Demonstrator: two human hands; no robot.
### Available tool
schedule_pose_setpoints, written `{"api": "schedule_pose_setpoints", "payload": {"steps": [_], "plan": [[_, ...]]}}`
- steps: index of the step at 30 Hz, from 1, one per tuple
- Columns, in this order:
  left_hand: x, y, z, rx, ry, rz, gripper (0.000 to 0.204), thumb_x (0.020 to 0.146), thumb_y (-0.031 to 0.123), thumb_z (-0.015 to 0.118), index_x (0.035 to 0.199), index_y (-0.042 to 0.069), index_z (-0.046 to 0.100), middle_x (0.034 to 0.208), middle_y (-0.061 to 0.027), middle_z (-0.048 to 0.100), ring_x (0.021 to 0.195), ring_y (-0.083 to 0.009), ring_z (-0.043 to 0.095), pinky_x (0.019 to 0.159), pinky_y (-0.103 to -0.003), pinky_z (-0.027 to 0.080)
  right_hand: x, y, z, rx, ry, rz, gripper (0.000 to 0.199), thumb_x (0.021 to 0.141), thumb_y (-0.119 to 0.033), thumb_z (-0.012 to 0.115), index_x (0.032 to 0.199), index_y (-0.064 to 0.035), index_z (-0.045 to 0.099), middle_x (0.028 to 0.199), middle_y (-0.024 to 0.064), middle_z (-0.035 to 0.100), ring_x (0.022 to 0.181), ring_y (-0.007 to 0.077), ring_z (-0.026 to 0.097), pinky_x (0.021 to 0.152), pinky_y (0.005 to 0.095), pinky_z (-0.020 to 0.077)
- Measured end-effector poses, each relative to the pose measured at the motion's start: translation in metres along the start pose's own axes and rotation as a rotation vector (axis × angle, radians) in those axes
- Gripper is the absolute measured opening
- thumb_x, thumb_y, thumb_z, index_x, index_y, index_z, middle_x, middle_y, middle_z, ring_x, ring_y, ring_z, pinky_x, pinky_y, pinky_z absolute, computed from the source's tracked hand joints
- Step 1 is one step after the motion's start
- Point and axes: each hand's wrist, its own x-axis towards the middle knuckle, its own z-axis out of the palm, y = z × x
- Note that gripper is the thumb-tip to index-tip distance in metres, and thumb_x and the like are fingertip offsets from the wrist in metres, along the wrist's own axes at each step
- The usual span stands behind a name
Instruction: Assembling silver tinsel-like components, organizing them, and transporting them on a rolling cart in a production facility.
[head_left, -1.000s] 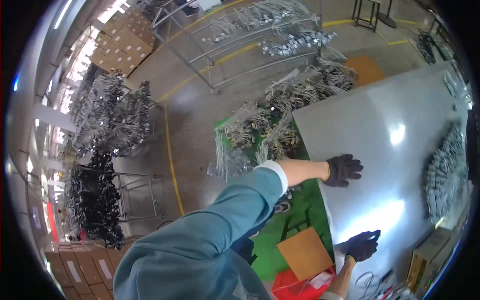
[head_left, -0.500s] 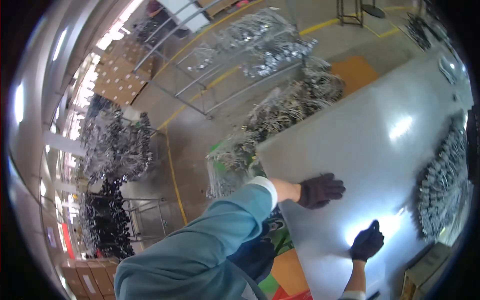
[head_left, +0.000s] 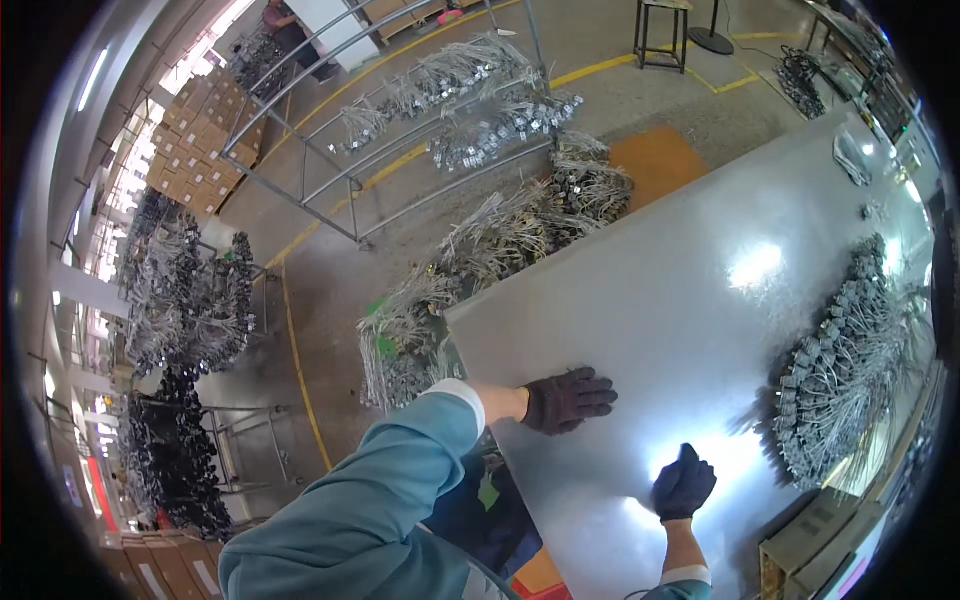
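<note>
My left hand (head_left: 569, 401), in a dark knitted glove, lies on the metal tabletop (head_left: 640, 290) near its left edge. Its fingers stretch out toward the right, and nothing shows under them. Nearer to me and to the right, my right hand (head_left: 684, 486), in a similar dark glove, is closed over the bright glare on the same surface. Whatever it may hold is hidden by the curled fingers. Right of it, a large pile of bundled grey cables with connectors (head_left: 835, 370) rests along the table's right side.
Heaps of cable bundles (head_left: 500, 235) line the table's left edge. A metal rack (head_left: 350, 205) hung with cables stands beyond. Farther left are another loaded rack (head_left: 185, 300) and stacked cartons (head_left: 205, 135). A stool (head_left: 662, 35) stands at the back; a grey box (head_left: 815, 535) sits lower right.
The whole scene has shifted left in the picture as my head turned. Both hands keep nearly the same places over the table, the left still flat and the right still closed.
</note>
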Motion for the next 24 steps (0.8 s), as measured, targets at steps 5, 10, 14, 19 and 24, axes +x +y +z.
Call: {"api": "schedule_pose_setpoints", "payload": {"steps": [5,10,14,19,24], "plan": [[0.0,-0.005,0.001,-0.031,0.027,-0.009,0.062,0.096,0.029,0.059,0.156,0.012,0.054,0.168,-0.0103,0.046,0.158,-0.0328,0.038,0.13,-0.06,0.027,0.014,0.011,0.004,0.014,0.048,-0.117,0.037,0.084,-0.019,0.064,0.121,-0.0129,0.069,0.086,0.0083,0.065,0.08,0.0342,0.059,0.073,0.051,0.0412],[0.006,-0.013,-0.001,-0.031,-0.095,-0.012,0.064,0.098,0.03,0.057,0.16,0.014,0.051,0.17,-0.0093,0.044,0.159,-0.0323,0.036,0.131,-0.059,0.026,0.032,0.025,0.01,-0.017,0.055,-0.22,0.037,0.084,-0.016,0.064,0.121,-0.0138,0.069,0.085,0.0069,0.064,0.078,0.0316,0.058,0.072,0.0498,0.041],[0.011,-0.018,0.002,-0.03,-0.094,-0.027,0.065,0.099,0.033,0.056,0.161,0.014,0.05,0.171,-0.0085,0.042,0.161,-0.0309,0.033,0.132,-0.059,0.022,0.047,0.036,0.003,-0.025,0.006,-0.246,0.035,0.082,-0.013,0.065,0.117,-0.0151,0.071,0.085,0.006,0.064,0.077,0.0307,0.058,0.071,0.0482,0.0411],[0.003,-0.021,0.023,0.027,0.018,-0.008,0.064,0.101,0.035,0.053,0.161,0.014,0.049,0.173,-0.0079,0.039,0.163,-0.0303,0.029,0.133,-0.058,0.019,0.07,0.056,0.008,0.025,-0.045,-0.273,0.039,0.082,-0.019,0.064,0.119,-0.0131,0.072,0.092,0.0075,0.069,0.083,0.0314,0.062,0.075,0.0489,0.0436],[0.017,-0.007,0.009,0.026,-0.165,-0.091,0.063,0.101,0.034,0.053,0.162,0.016,0.048,0.174,-0.0071,0.038,0.163,-0.0297,0.029,0.132,-0.058,0.021,0.091,0.089,0.006,0.094,0.009,-0.398,0.037,0.082,-0.015,0.064,0.118,-0.0124,0.073,0.09,0.0089,0.069,0.082,0.0312,0.063,0.076,0.0486,0.0445]]}}
